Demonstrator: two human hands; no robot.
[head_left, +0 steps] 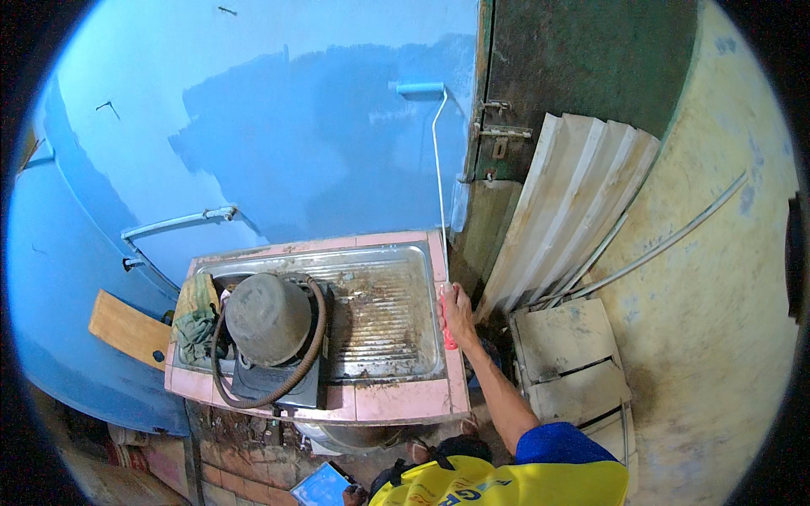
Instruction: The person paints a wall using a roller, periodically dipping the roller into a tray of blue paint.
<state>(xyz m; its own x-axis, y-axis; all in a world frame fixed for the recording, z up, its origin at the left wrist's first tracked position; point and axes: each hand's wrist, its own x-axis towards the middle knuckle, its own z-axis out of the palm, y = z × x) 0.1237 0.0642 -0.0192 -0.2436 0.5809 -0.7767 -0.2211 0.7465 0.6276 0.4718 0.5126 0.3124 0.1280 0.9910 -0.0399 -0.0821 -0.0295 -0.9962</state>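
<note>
My right hand (456,314) is closed round the red handle of a paint roller (440,160). Its long white wire frame reaches up to a blue roller sleeve (420,89), which lies against the wall (278,152) close to the door frame. Darker, fresh-looking blue covers a broad patch there, with paler blue above and to the left. At the bottom edge, my left hand (354,495) grips the side of a paint tray (322,487) holding blue paint; its fingers show only in part.
Below the wall stands a pink-tiled counter with a dirty steel sink (388,320), bearing an upturned grey bucket (268,319) and a ribbed hose (316,337). A pipe (177,223) juts from the wall. Corrugated sheets (569,202) lean by the green door (582,67); a stained white cabinet (565,337) stands right.
</note>
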